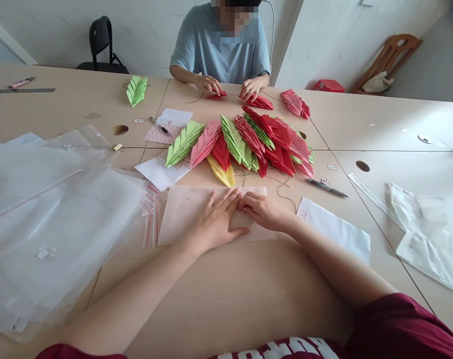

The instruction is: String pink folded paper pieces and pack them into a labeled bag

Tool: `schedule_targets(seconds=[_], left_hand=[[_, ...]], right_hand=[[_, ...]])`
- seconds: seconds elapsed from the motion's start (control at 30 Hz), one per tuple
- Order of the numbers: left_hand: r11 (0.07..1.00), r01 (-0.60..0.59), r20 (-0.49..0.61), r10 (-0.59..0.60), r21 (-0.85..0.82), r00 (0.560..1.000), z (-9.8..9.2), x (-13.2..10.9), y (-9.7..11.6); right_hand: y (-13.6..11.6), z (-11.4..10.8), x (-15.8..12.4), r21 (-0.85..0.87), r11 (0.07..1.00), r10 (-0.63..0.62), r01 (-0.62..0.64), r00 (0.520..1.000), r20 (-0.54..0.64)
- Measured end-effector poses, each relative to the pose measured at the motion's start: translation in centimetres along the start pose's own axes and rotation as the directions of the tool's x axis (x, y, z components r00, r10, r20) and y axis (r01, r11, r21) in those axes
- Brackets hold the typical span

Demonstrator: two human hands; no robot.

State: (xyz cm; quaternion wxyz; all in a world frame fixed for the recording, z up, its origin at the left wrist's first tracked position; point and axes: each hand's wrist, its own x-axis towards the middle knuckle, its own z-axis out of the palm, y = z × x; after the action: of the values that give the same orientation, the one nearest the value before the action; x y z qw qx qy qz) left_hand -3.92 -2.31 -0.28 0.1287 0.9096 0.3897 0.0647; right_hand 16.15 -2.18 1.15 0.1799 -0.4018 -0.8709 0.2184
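Note:
My left hand lies flat with its fingers spread on a translucent plastic bag in front of me. Beside it, my right hand has its fingers bent and pinched together over the same bag. A small white sticker with red print shows at the right fingertips. Whether the fingers grip it or only press on it is hard to make out. Just beyond the bag lies a pile of folded paper leaves in green, pink, red and yellow, with loose dark threads around them.
Large plastic bags cover the left side. A pen, a white paper sheet, a ruler and a crumpled plastic bag lie to the right. Across the table, a person in a blue shirt handles red folded paper.

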Motion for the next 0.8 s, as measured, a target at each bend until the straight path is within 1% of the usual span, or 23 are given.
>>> schedule_targets(seconds=[0.1, 0.2, 0.33, 0.43, 0.53, 0.67, 0.8], left_hand=[[1.0, -0.01, -0.021, 0.01, 0.006, 1.0, 0.08, -0.02, 0.0], [1.0, -0.023, -0.036, 0.023, -0.001, 0.999, 0.19, 0.01, -0.04], [1.0, -0.028, -0.028, 0.028, -0.014, 0.999, 0.22, 0.09, -0.03], [1.0, -0.021, -0.021, 0.021, -0.016, 1.0, 0.17, 0.09, -0.01], [1.0, -0.025, -0.03, 0.024, -0.012, 0.999, 0.17, 0.02, 0.01], [1.0, -0.024, -0.029, 0.024, -0.008, 0.999, 0.26, -0.02, 0.01], [1.0, -0.023, -0.037, 0.023, -0.011, 0.999, 0.37, -0.01, -0.04]], right_hand=[[0.05, 0.19, 0.0, -0.045, 0.999, -0.002, 0.001, 1.0, -0.012], [0.18, 0.33, 0.08, -0.067, 0.997, -0.024, 0.024, 1.0, 0.001], [0.39, 0.18, 0.19, -0.096, 0.994, -0.043, 0.043, 0.999, 0.005], [0.5, -0.12, 0.14, -0.071, 0.995, -0.061, 0.063, 0.998, 0.028], [0.56, -0.26, 0.06, -0.038, 0.998, -0.05, 0.051, 0.998, 0.041], [0.51, -0.13, 0.07, -0.074, 0.997, -0.026, 0.028, 0.999, 0.029], [0.28, -0.25, 0.1, -0.114, 0.992, -0.049, 0.057, 0.996, 0.074]])
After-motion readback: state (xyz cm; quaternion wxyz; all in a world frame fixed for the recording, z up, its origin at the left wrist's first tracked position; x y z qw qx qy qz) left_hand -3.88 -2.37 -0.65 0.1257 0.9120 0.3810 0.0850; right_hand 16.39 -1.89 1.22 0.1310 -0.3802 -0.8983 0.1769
